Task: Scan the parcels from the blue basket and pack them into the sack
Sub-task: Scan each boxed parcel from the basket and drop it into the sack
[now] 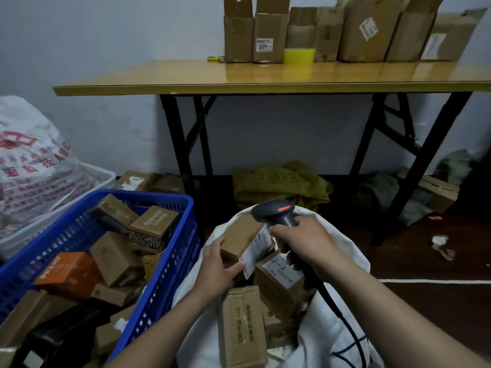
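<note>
One missed read is being risked: the label is being bent round the corner of the parcel, and the scanner is being held almost against it. The parcel is being gripped in the left hand, fingers curled round it, over the sack beneath both hands. The scanner handle is being clenched by the right hand, head tilted down. The blue basket is being kept left of the left hand.

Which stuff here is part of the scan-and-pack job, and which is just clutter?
Job: blue basket, parcel held by the left hand, scanner gripped by the right hand, white sack.
Lying about: table, cardboard boxes on it, yellow tape roll, printed sack, olive bag under the table.
</note>
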